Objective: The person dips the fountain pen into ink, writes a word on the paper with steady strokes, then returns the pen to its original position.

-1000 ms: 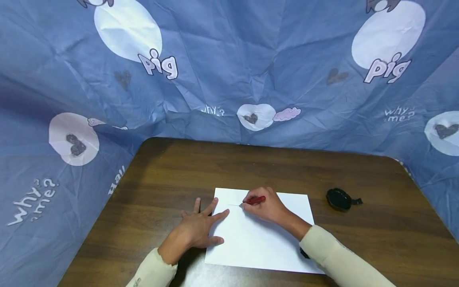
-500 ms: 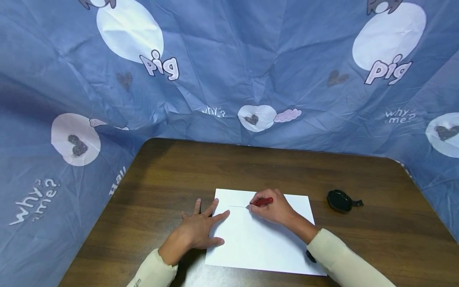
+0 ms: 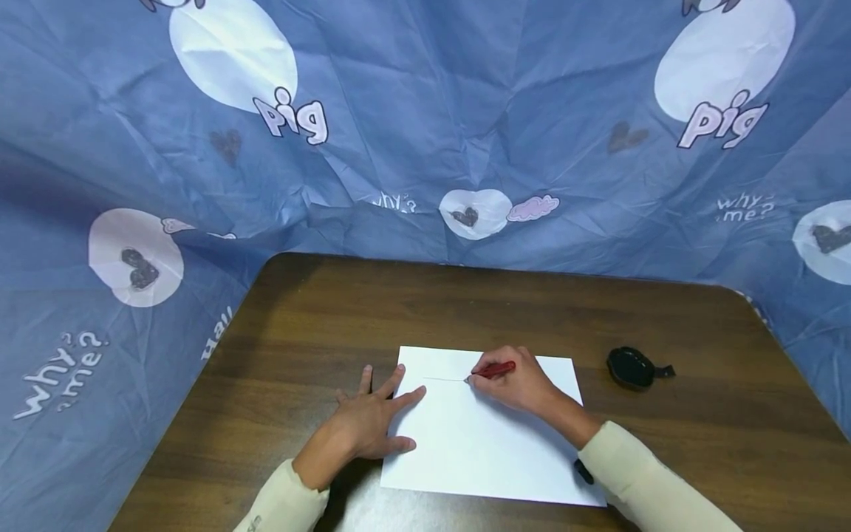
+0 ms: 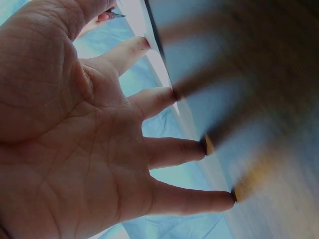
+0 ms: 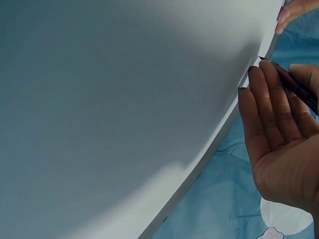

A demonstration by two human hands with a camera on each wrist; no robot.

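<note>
A white sheet of paper [image 3: 492, 451] lies on the brown table, with a thin straight line [image 3: 442, 379] near its upper edge. My right hand [image 3: 515, 382] pinches a red pen [image 3: 496, 369], its tip touching the paper at the line's right end. In the right wrist view the pen [image 5: 296, 89] sits between thumb and fingers of the right hand [image 5: 279, 134]. My left hand [image 3: 366, 425] rests with fingers spread, thumb and some fingertips on the sheet's left edge. In the left wrist view, the palm of the left hand [image 4: 89, 124] shows, with straight fingers.
A small black pan-shaped object [image 3: 630, 368] with a short handle lies on the table [image 3: 319, 310] to the right of the paper. A dark item [image 3: 583, 471] shows partly beside the right sleeve; its kind is unclear. A blue printed cloth [image 3: 399, 148] hangs behind the table.
My right hand has moved to the right with the pen, and the line on the paper has grown longer behind its tip. The left hand has stayed in place.
</note>
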